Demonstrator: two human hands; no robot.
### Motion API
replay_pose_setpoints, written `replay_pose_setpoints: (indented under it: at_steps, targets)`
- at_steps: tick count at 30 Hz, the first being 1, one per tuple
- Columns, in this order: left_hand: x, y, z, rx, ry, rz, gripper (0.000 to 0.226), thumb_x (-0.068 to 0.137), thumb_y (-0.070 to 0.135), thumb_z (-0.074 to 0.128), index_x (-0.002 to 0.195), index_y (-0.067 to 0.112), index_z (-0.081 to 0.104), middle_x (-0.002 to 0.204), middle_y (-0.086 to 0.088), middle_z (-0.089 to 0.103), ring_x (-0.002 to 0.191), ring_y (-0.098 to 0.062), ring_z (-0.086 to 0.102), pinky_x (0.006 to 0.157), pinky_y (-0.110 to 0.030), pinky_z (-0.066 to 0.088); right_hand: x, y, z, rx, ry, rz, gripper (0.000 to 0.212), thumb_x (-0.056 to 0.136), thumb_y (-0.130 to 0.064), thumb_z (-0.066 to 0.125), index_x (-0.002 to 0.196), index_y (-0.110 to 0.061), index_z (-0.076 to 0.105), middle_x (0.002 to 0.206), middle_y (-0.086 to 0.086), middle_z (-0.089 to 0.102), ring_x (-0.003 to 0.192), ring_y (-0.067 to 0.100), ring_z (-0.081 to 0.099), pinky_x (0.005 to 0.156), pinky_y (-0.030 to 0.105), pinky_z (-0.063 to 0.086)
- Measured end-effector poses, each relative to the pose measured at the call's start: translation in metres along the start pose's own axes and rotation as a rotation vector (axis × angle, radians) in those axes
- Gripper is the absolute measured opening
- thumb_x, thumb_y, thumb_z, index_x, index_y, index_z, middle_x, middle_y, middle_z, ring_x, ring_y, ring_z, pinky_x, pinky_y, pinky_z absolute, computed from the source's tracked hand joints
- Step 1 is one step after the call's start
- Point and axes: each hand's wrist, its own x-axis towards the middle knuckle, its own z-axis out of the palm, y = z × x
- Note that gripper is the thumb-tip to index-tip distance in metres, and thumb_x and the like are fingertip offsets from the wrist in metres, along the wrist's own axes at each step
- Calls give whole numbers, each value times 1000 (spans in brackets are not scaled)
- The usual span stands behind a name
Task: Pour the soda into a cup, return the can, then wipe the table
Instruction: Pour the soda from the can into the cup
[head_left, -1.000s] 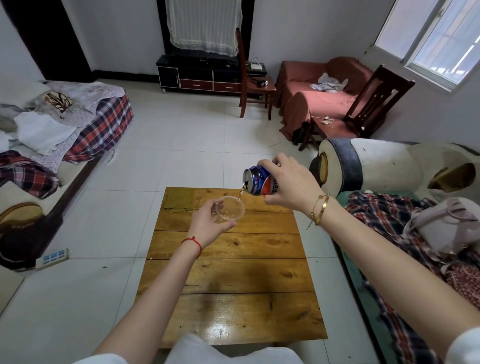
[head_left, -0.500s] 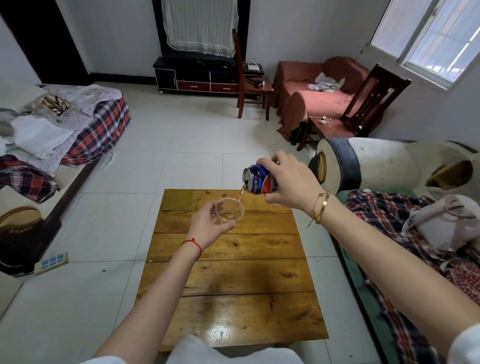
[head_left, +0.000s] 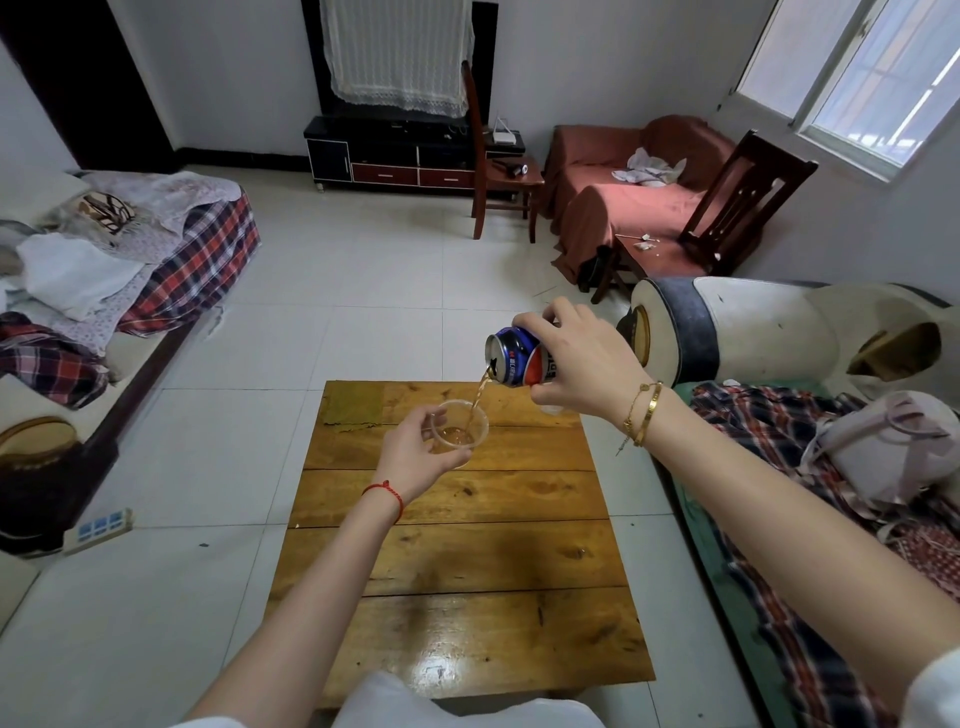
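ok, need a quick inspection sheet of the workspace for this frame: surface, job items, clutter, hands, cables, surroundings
Surface: wooden table, planked, glossy; no spill seen.
Job's things: soda can tilted, stream falling into clear cup, held above the table; greenish cloth at the far left corner.
Clutter: small clear object under the right hand, unclear what.
Grippers: left hand holds the cup; right hand holds the can.
Cables: power strip on the floor, left.
Surroundings: tiled floor, chairs, covered sofas, TV cabinet, window.
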Motion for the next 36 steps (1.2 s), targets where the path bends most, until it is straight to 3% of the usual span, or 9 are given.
replay_pose_setpoints:
  at_steps: [16, 25, 36]
  targets:
    - [3, 5, 5, 5, 5, 7, 72, 72, 23, 84, 134, 14, 49, 133, -5, 59, 124, -22, 55, 100, -35, 49, -4, 4, 3, 5, -16, 13, 74, 71, -42, 72, 136, -28, 40, 117, 4, 45, 98, 20, 46, 76, 27, 39]
    - [1, 7, 5, -11, 15, 15, 72, 72, 21, 85, 134, 13, 50, 130, -5, 60, 114, -13, 54, 96, -27, 48, -7, 4, 6, 6, -23, 15, 73, 72, -42, 71, 136, -28, 40, 116, 4, 45, 99, 21, 45, 73, 27, 35]
    - [0, 9, 8, -14, 11, 23, 72, 72, 21, 85, 134, 13, 50, 132, -6, 59, 121, -20, 55, 98, -30, 49, -8, 6, 8, 4, -15, 19, 74, 71, -44, 72, 136, -29, 39, 116, 4, 46, 99, 20, 46, 76, 28, 40]
